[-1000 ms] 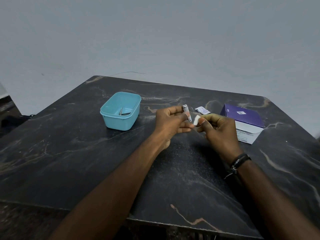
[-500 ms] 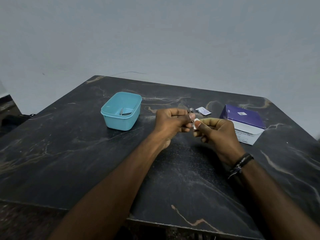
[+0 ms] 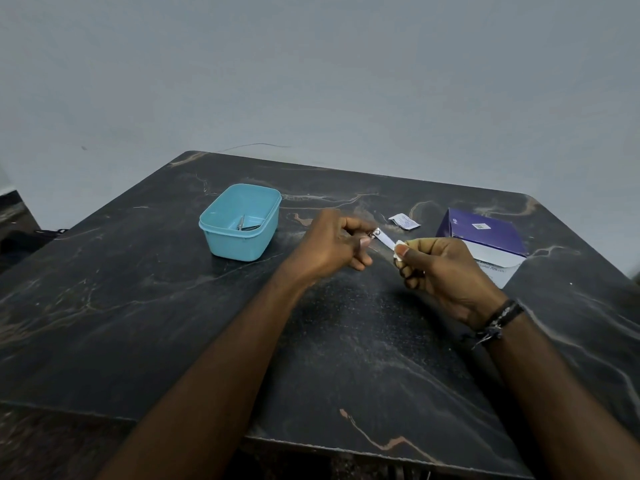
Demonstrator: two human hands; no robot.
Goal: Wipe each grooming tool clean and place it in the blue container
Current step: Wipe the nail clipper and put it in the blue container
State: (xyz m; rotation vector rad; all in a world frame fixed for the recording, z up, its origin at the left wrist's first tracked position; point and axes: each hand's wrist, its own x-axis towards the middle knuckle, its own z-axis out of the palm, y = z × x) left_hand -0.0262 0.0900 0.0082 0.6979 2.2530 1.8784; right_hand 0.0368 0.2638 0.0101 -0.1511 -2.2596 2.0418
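Note:
My left hand [image 3: 332, 244] pinches one end of a small metal nail clipper [image 3: 383, 238] above the middle of the dark marble table [image 3: 138, 306]. My right hand [image 3: 440, 268] pinches a small white wipe [image 3: 399, 249] against the clipper's far end. The blue container [image 3: 242, 237] stands to the left of my hands. Small metal scissors [image 3: 242, 224] lie inside it.
A purple and white box [image 3: 485, 237] lies at the right, close behind my right hand. A torn white sachet [image 3: 403, 221] lies on the table just beyond the clipper. A grey wall rises behind the table.
The hands came together over the clipper, then drew apart. The clipper now lies level between them, with the wipe at its right end.

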